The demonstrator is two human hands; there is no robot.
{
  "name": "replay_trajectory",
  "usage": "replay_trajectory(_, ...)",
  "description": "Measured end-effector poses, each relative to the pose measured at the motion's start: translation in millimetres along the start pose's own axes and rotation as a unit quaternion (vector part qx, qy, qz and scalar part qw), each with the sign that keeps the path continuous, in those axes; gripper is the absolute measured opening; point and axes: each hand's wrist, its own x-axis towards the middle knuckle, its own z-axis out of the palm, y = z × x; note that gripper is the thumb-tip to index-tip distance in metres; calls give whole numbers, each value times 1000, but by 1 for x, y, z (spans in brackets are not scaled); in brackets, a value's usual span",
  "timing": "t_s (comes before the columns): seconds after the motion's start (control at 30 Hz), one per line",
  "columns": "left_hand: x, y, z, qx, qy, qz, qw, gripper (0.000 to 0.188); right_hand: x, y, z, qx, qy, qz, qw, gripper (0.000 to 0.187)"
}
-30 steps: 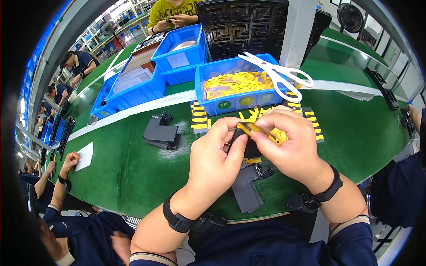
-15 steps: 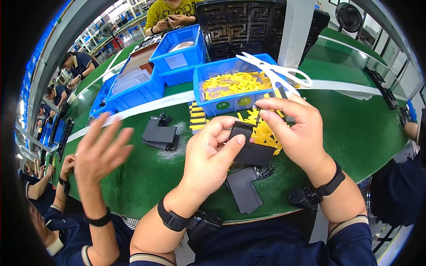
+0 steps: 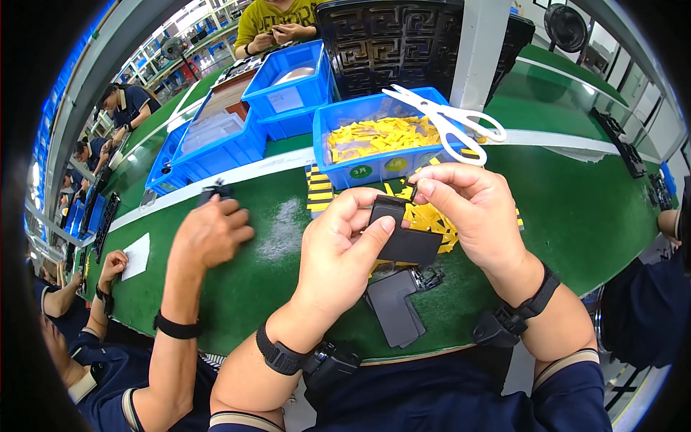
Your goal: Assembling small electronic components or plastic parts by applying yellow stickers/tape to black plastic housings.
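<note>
My left hand (image 3: 335, 248) grips a flat black plastic part (image 3: 410, 245) between thumb and fingers, holding it above the table. Its upper corner is partly covered by the fingers. Close to that corner, my right hand (image 3: 482, 216) pinches a small, thin black piece (image 3: 413, 192) between thumb and forefinger; whether it is joined to the part I cannot tell. Below my hands lie a few similar black L-shaped parts (image 3: 392, 309), stacked, with thin black curled bits at one end. Small yellow pieces (image 3: 435, 222) are heaped behind the held part.
A blue bin (image 3: 333, 171) of yellow pieces stands beyond my hands, white scissors (image 3: 450, 119) across its rim. More blue bins (image 3: 224, 153) are at the back left. A co-worker's hand (image 3: 212, 234) reaches in from the left over black parts (image 3: 216, 190). White paper (image 3: 135, 257) lies nearby.
The co-worker has slid the left stack of black parts away to the left, baring a greyish patch of table. White paper now shows at the left. My right hand has shifted slightly left and down.
</note>
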Motion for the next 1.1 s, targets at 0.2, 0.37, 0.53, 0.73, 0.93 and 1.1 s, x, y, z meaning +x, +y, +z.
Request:
replay_trajectory(0.2, 0, -2, 1, 35, 7, -9, 999, 22, -2, 8, 3, 8, 2, -26, 1000, 11)
replay_trajectory(0.37, 0, -12, 2, 66, 45, 73, 994, 20, -3, 10, 4, -50, 12, -76, 996, 11)
replay_trajectory(0.53, 7, -1, -17, 62, 56, 60, 995, 18, 1, 13, 1, -40, 20, -94, 995, 17)
replay_trajectory(0.73, 24, 17, -109, 556, 183, -81, 807, 22, 0, 2, 2, -61, -34, -57, 996, 48)
replay_trajectory(0.93, 15, 12, -53, 354, 58, 130, 924, 25, -4, 10, 6, -133, -104, -69, 983, 50)
replay_trajectory(1.1, 13, -3, -21, 143, -30, 88, 985, 21, -6, 15, 7, -199, -50, -106, 973, 26)
